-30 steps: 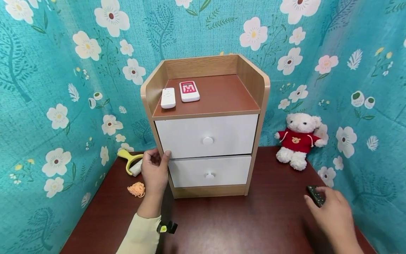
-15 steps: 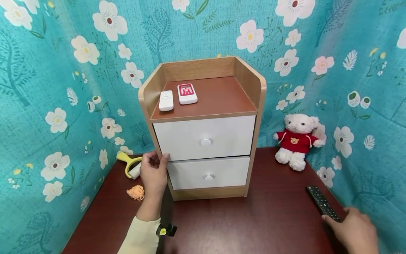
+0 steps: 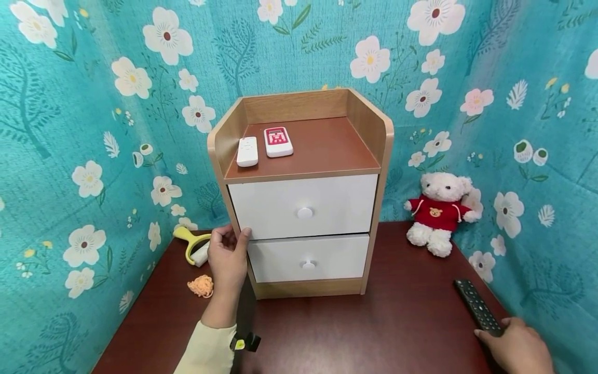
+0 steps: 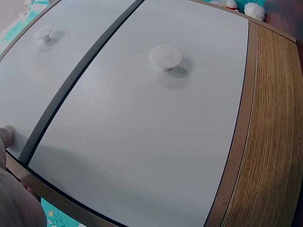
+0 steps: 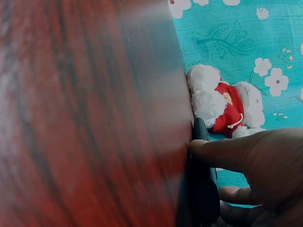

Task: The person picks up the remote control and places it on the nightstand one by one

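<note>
Teal floral cloth point(image 3: 299, 67) is hung around a dark red-brown tabletop point(image 3: 317, 332), on which a two-drawer wooden cabinet point(image 3: 336, 208) is stood. Its left front edge is gripped by the left hand point(image 3: 228, 259), thumb at the front and fingers at the side, just as a second ago. Near the cloth at the right, a white teddy bear point(image 3: 436, 213) in a red top is seated. Since a second ago, the right hand point(image 3: 523, 345) has been drawn toward the near right, and far more of the black remote control point(image 3: 478, 309) is uncovered. Its near end is pinched between thumb and fingers — the rest is extended forward and left of the hand. On the cabinet, a red-and-white handset point(image 3: 279, 143) and a white remote point(image 3: 247, 152) are laid side by side.
</note>
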Tool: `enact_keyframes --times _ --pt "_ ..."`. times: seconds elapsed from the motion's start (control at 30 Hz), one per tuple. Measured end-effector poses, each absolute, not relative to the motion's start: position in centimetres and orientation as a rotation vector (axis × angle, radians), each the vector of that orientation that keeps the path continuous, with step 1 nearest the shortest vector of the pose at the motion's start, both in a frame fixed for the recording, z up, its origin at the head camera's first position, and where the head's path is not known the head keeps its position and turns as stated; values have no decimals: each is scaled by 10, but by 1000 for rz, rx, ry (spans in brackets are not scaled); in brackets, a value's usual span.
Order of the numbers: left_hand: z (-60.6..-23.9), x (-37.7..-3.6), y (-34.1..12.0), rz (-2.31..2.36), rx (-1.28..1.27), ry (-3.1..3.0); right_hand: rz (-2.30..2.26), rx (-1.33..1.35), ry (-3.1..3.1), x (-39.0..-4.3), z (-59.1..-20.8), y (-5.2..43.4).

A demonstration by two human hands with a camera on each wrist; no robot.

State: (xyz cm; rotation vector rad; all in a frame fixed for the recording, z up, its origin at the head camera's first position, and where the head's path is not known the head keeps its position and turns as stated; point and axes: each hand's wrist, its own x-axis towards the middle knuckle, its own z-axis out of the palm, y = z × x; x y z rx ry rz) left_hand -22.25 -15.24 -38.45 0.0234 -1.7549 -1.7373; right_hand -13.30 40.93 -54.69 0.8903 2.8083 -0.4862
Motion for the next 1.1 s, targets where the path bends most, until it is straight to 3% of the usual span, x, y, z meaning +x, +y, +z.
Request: enact_keyframes --times 0.73,1.1 --pt "-385 -223 -152 -1732 12 -1758 -578 992 2717 -131 -531 397" --pt "-385 -223 -151 -1727 17 -1742 -913 993 2766 -129 -494 346"
